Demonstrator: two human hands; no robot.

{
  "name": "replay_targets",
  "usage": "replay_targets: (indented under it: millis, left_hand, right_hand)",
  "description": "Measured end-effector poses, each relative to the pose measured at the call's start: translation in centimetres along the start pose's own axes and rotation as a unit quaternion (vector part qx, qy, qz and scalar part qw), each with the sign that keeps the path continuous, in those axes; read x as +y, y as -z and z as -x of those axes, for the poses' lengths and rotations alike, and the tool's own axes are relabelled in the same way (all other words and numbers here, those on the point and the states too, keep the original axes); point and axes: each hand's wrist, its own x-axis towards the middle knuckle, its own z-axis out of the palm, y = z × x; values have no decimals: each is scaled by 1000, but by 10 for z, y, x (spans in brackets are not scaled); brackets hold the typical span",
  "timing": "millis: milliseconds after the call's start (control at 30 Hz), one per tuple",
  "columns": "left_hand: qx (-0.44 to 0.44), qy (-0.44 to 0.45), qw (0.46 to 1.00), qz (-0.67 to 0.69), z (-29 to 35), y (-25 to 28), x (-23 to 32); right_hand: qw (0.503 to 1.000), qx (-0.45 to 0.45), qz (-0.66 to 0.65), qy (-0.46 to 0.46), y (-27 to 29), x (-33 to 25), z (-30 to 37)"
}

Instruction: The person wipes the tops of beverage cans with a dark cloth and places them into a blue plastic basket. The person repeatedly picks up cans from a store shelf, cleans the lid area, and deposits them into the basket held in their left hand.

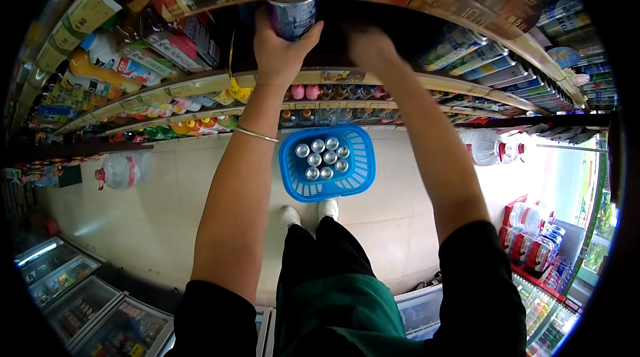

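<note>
Left hand [276,52] curls round a blue can [295,19]; right hand [371,49] is blurred.

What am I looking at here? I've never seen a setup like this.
There is no machine: these are a person's own arms, reaching up from the lower edge. The single picture comes from a wide fisheye camera worn on the head, looking down, so straight edges bend. The left hand holds a blue-purple can by a shelf. The right hand is at the shelf's dark opening, too blurred to tell whether it holds anything. Below, on the pale floor, a blue basket stands just ahead of the white shoes, with several silver-ended cans inside.
</note>
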Motion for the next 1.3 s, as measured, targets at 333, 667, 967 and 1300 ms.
replay_targets:
  millis: [333,667,967,1300]
  left_hand:
    - [-6,-7,1000,10,-1,-2,-8]
    - [-27,-39,998,51,-3,-13,-2]
    - [-29,0,997,65,1,-5,4]
    - [-27,-14,999,41,-3,-6,-9]
  right_hand:
    - [978,70,-9,-195,3,15,-52]
    - [980,17,30,-194,31,61,-26]
    - [995,42,-88,-32,20,-36,15]
    - [989,-37,-139,-35,46,-23,43]
